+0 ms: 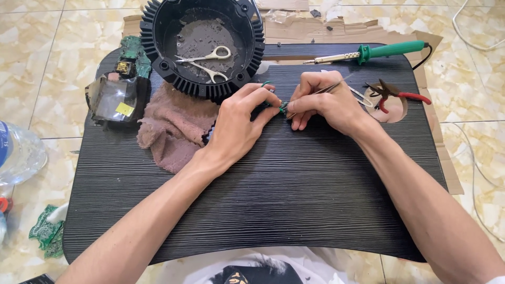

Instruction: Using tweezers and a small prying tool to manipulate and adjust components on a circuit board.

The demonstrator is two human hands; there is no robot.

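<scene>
- Head view: near the frame's centre, the left hand [239,123] pinches a small green part [282,108] between thumb and forefinger, seemingly to steady it on the black ribbed tray [294,194].
- The right hand [323,105] closes around slim tweezers [329,88], held pen-like, tips meeting the part where both hands converge.
- Upper centre, a black finned housing [202,44] cradles white-handled scissors [208,63], parked out of the way.
- Upper right, a green-handled soldering iron [376,52] and red-handled cutters [394,95] lie within reach.
- Left of centre, a brown cloth [171,129] sits beside a circuit board [131,60].
</scene>
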